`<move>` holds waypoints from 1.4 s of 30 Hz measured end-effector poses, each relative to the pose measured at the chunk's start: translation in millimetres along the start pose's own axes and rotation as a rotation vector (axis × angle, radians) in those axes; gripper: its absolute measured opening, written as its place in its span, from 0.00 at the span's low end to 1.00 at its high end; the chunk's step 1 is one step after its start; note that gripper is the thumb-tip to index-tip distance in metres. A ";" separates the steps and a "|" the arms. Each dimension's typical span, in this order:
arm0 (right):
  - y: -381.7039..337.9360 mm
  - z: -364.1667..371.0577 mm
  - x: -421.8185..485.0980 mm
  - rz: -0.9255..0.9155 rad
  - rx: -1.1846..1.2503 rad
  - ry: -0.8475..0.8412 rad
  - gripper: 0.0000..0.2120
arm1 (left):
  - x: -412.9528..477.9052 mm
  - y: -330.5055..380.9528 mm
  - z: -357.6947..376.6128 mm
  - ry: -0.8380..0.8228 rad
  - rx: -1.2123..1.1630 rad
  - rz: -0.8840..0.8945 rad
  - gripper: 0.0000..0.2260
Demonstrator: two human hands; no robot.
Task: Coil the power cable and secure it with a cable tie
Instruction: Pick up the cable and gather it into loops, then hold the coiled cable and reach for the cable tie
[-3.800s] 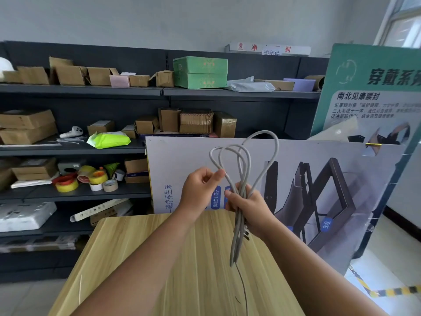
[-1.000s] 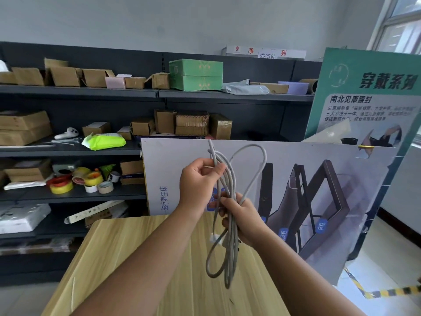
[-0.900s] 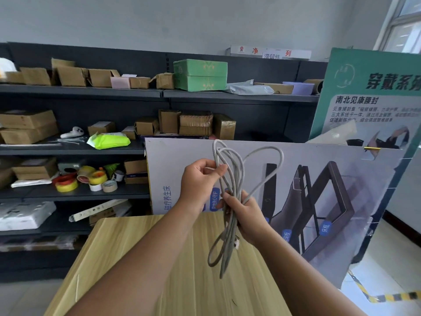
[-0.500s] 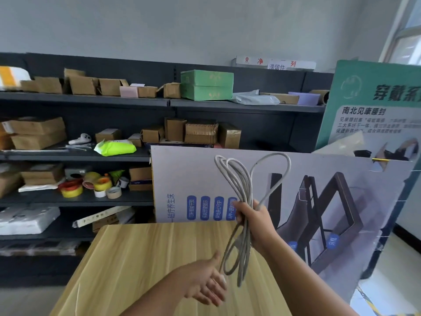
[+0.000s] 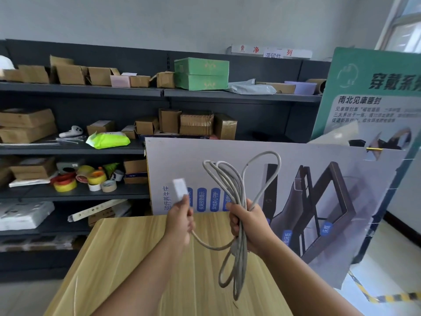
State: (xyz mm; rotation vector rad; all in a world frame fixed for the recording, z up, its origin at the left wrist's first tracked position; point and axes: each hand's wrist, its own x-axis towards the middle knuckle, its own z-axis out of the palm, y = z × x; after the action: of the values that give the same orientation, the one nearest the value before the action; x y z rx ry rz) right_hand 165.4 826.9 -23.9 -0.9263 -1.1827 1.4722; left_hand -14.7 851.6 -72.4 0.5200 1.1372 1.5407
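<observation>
Right hand: fingers closed around the grey cable bundle, held above the far edge of the wooden table.
Left hand: fingers pinching the cable's white end piece, blurred.

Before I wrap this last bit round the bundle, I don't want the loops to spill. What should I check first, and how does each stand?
1. Bundle held: the right hand is closed round the middle of the grey cable coil. Ok.
2. Loops gathered: one upper loop bows out wider than the rest. Not ok.
3. Free end in hand: the left hand pinches the white plug end, which is blurred. Ok.
4. Slack for wrapping: a short run of cable sags between the hands. Ok.
5. Cable tie ready: none clearly visible in either hand or on the wooden table. Cannot tell.
</observation>
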 end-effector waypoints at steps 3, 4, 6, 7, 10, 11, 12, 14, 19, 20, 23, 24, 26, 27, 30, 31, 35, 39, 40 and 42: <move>5.0 10.7 6.5 -0.013 -0.058 0.070 0.06 | -33.2 21.5 34.8 -0.173 0.326 0.206 0.15; 7.2 13.0 8.1 -0.014 -0.058 0.089 0.04 | -40.8 26.1 41.2 -0.194 0.431 0.248 0.14; 10.5 16.3 9.6 -0.036 -0.034 0.098 0.03 | -56.4 30.8 47.7 -0.269 0.525 0.248 0.11; 12.3 18.1 10.0 -0.051 -0.045 0.091 0.05 | -61.2 31.6 49.7 -0.294 0.560 0.233 0.12; 17.1 28.8 7.3 -0.052 -0.075 0.087 0.09 | -67.7 32.5 54.3 -0.317 0.552 0.137 0.14; 20.0 32.8 6.6 -0.040 -0.061 0.069 0.09 | -64.6 32.5 53.8 -0.301 0.536 0.085 0.16; 22.6 36.4 5.6 -0.031 -0.047 0.036 0.09 | -60.1 31.8 50.7 -0.281 0.513 0.033 0.23; 24.4 39.2 3.6 -0.028 -0.057 -0.025 0.09 | -33.2 19.3 36.2 -0.297 0.492 -0.072 0.36; 25.8 28.4 4.9 -0.061 -0.090 -0.050 0.06 | -58.5 40.9 36.0 -0.349 1.154 0.310 0.23; 27.2 28.2 4.9 -0.056 -0.083 -0.031 0.04 | -62.1 42.1 34.2 -0.380 1.155 0.379 0.21; 31.8 32.7 5.4 0.005 0.045 0.036 0.02 | -73.7 32.8 23.6 -0.558 0.866 0.221 0.29; 33.9 35.8 5.7 0.036 0.106 0.076 0.05 | -75.1 24.9 19.0 -0.586 0.824 0.150 0.39; 38.2 41.3 6.5 0.077 0.217 0.168 0.10 | -73.5 8.5 9.9 -0.618 0.844 0.088 0.49; 41.8 42.3 7.4 0.087 0.254 0.203 0.11 | -71.4 1.1 5.9 -0.633 0.848 0.078 0.49; 52.9 41.9 7.5 0.123 0.345 0.226 0.11 | -67.6 -7.2 -2.0 -0.629 0.915 -0.019 0.41; 57.4 41.6 7.8 0.150 0.401 0.213 0.12 | -66.5 -4.9 -3.9 -0.636 0.960 -0.056 0.40; 72.6 47.0 7.5 0.240 0.521 0.232 0.14 | -63.5 13.2 -13.0 -0.634 1.230 -0.043 0.18; 73.9 52.7 13.2 0.298 0.805 0.266 0.11 | -72.9 12.2 -17.9 -0.387 1.810 0.308 0.15; 75.3 55.0 14.5 0.314 0.829 0.278 0.13 | -75.0 6.0 -18.9 -0.294 1.920 0.431 0.15; 85.9 62.4 14.2 0.327 0.791 0.330 0.15 | -74.8 -7.0 -22.1 -0.206 2.043 0.570 0.13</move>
State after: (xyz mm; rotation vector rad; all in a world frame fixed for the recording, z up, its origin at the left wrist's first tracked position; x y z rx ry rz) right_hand 83.4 824.8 -92.8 -0.7675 -0.1553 1.7555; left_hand -6.2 773.8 -70.3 2.3471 2.1794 0.0694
